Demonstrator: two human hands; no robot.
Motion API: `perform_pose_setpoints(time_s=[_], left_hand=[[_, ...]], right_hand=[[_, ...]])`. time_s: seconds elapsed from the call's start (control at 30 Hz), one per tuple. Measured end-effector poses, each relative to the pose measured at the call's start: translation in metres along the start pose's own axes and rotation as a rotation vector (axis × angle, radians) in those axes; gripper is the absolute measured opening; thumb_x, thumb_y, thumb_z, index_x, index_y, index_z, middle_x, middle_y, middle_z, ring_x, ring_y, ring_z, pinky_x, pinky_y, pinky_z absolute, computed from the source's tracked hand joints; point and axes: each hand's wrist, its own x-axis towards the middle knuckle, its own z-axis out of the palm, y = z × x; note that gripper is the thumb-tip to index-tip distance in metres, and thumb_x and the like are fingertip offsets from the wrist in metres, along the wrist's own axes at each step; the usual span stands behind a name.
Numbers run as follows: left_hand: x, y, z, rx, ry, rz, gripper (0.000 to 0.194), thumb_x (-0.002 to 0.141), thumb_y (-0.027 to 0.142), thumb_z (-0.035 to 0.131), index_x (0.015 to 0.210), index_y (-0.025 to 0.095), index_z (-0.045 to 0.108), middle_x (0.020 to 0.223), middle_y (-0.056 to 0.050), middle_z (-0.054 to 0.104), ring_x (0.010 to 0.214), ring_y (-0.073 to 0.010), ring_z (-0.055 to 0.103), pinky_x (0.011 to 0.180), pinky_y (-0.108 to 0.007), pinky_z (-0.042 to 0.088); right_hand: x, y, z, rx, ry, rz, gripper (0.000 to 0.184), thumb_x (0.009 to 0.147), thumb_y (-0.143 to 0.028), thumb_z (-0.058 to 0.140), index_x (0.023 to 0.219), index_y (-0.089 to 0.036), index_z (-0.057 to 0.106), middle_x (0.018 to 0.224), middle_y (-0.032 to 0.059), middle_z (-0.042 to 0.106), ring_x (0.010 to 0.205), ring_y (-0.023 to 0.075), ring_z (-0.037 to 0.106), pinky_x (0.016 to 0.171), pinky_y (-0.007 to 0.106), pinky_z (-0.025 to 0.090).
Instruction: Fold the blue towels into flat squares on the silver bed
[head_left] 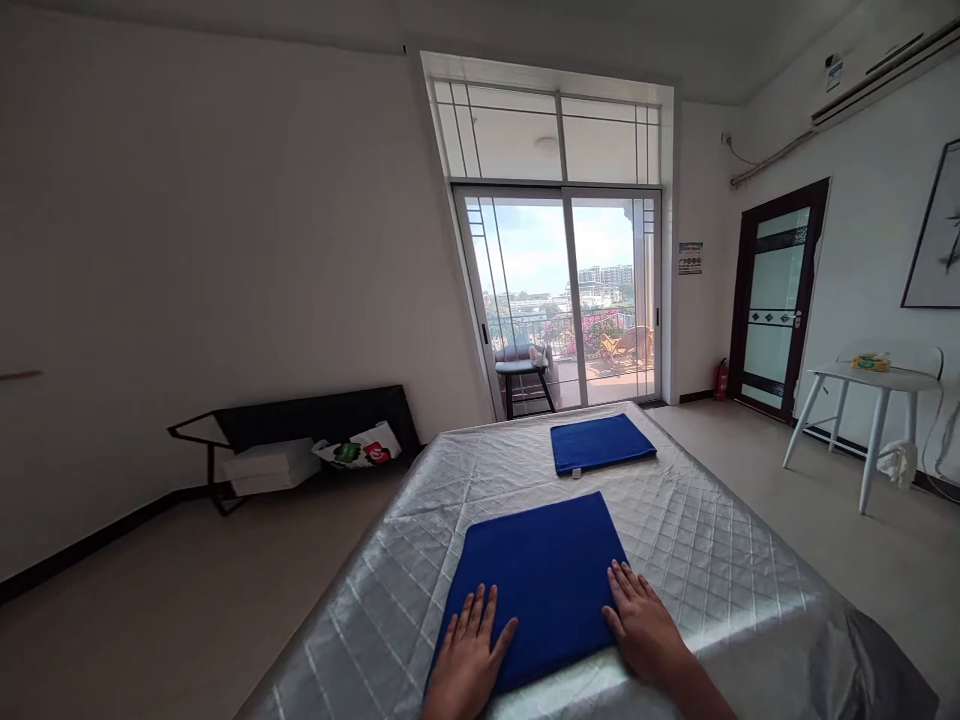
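Note:
A flat blue fabric piece, roughly square, lies on the silver quilted cover in front of me. My left hand rests on its lower left part with the fingers spread. At its right edge, my right hand lies flat, fingertips on the blue fabric and palm partly over the silver cover. Neither hand grips anything. Farther off on the same cover is a second blue fabric piece, with a small white tag at its near edge.
Along the left wall stands a low black bench with white boxes and a printed bag. Sliding glass doors are beyond the covered surface. To the right are a white chair and a dark-framed door.

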Motion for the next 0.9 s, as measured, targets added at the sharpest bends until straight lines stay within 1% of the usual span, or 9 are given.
perform_pose_setpoints(time_s=[0.07,0.13,0.2,0.33,0.5,0.63,0.7,0.8,0.9], left_hand=[[-0.007,-0.022,0.012,0.006,0.041,-0.006,0.066,0.098,0.058,0.029,0.152,0.022,0.043,0.161,-0.010,0.036,0.151,-0.0311,0.029,0.121,-0.054,0.029],[-0.013,-0.031,0.020,0.002,0.086,-0.014,0.067,0.098,0.059,0.029,0.151,0.020,0.044,0.161,-0.010,0.036,0.150,-0.0304,0.030,0.121,-0.052,0.030],[-0.017,-0.030,0.023,-0.010,0.122,-0.045,0.072,0.098,0.060,0.027,0.152,0.015,0.041,0.161,-0.012,0.034,0.150,-0.0298,0.030,0.121,-0.049,0.031],[-0.019,-0.016,0.021,-0.036,0.172,-0.105,0.078,0.098,0.060,0.024,0.153,0.007,0.036,0.162,-0.015,0.031,0.150,-0.0292,0.030,0.122,-0.047,0.031],[-0.023,-0.010,0.014,-0.052,0.209,-0.099,0.079,0.098,0.059,0.024,0.150,0.002,0.040,0.160,-0.018,0.034,0.150,-0.0304,0.032,0.122,-0.047,0.031],[-0.025,-0.009,0.010,-0.037,0.232,-0.084,0.080,0.097,0.059,0.026,0.149,-0.001,0.042,0.158,-0.019,0.038,0.148,-0.0304,0.035,0.121,-0.046,0.033],[-0.024,-0.010,0.012,-0.030,0.228,-0.073,0.081,0.097,0.060,0.026,0.149,-0.001,0.042,0.157,-0.020,0.039,0.148,-0.0310,0.036,0.120,-0.046,0.034],[-0.024,-0.017,0.021,-0.022,0.209,-0.072,0.083,0.096,0.062,0.025,0.149,0.000,0.041,0.157,-0.021,0.040,0.148,-0.0317,0.037,0.120,-0.046,0.034],[-0.023,-0.029,0.028,-0.008,0.217,-0.056,0.082,0.096,0.064,0.026,0.150,0.006,0.044,0.155,-0.019,0.046,0.146,-0.0329,0.039,0.117,-0.047,0.037]], right_hand=[[0.002,0.002,0.002,-0.018,0.003,0.003,0.065,0.101,-0.039,0.027,0.157,-0.007,0.031,0.164,0.0112,0.023,0.153,0.0259,0.021,0.124,0.044,0.019],[0.003,0.005,0.005,-0.032,0.010,0.001,0.064,0.102,-0.040,0.026,0.157,-0.009,0.031,0.165,0.0104,0.023,0.153,0.0254,0.021,0.124,0.044,0.019],[0.004,0.009,0.009,-0.037,0.015,-0.013,0.064,0.102,-0.042,0.025,0.158,-0.010,0.031,0.165,0.0097,0.022,0.153,0.0248,0.021,0.124,0.043,0.018],[0.007,0.012,0.009,-0.061,0.009,-0.001,0.065,0.102,-0.041,0.024,0.158,-0.010,0.030,0.165,0.0103,0.024,0.153,0.0243,0.020,0.124,0.042,0.016],[0.025,-0.005,-0.010,-0.153,-0.003,0.015,0.065,0.103,-0.042,0.019,0.160,-0.013,0.026,0.166,0.0079,0.021,0.154,0.0220,0.016,0.124,0.040,0.013],[0.046,-0.014,-0.022,-0.187,-0.016,0.044,0.066,0.103,-0.039,0.020,0.159,-0.006,0.022,0.167,0.0116,0.017,0.155,0.0213,0.012,0.124,0.038,0.010],[0.051,-0.013,-0.019,-0.181,-0.036,0.074,0.067,0.102,-0.040,0.021,0.159,-0.005,0.022,0.167,0.0122,0.016,0.155,0.0211,0.011,0.124,0.038,0.009],[0.054,-0.006,-0.010,-0.150,-0.026,0.083,0.067,0.103,-0.042,0.020,0.159,-0.005,0.021,0.167,0.0115,0.016,0.155,0.0202,0.010,0.124,0.037,0.009],[0.054,-0.002,-0.002,-0.127,0.009,0.076,0.067,0.103,-0.041,0.020,0.159,-0.004,0.020,0.167,0.0116,0.015,0.155,0.0195,0.009,0.125,0.037,0.008]])
